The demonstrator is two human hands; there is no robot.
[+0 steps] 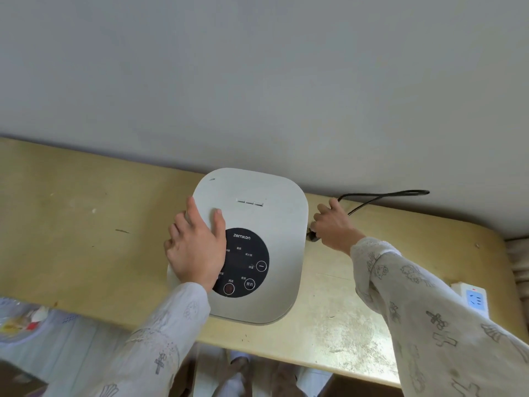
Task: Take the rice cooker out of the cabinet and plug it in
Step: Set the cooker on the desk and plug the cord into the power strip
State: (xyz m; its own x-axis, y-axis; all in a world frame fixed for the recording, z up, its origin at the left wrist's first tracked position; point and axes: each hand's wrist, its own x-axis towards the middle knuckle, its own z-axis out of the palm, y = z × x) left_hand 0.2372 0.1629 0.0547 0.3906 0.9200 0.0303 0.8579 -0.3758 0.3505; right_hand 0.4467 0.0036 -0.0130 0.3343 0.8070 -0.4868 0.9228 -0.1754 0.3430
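A white rice cooker (pixel 266 224) with a round black control panel stands on a yellowish wooden table (pixel 86 224), close to the grey wall. My left hand (pixel 194 247) lies flat on the cooker's lid, fingers spread, covering the panel's left edge. My right hand (pixel 333 224) is at the cooker's right side, closed around the black power cord (pixel 383 196) near where it meets the cooker. The cord loops up and right along the wall. A white power strip (pixel 473 300) with a blue socket face lies at the table's right edge.
The grey wall (pixel 257 81) runs right behind the table. Below the table's front edge I see a tiled floor and feet (pixel 237 365). At the lower left is a patterned cloth with a plastic bag (pixel 25 319). The table's right end is rounded.
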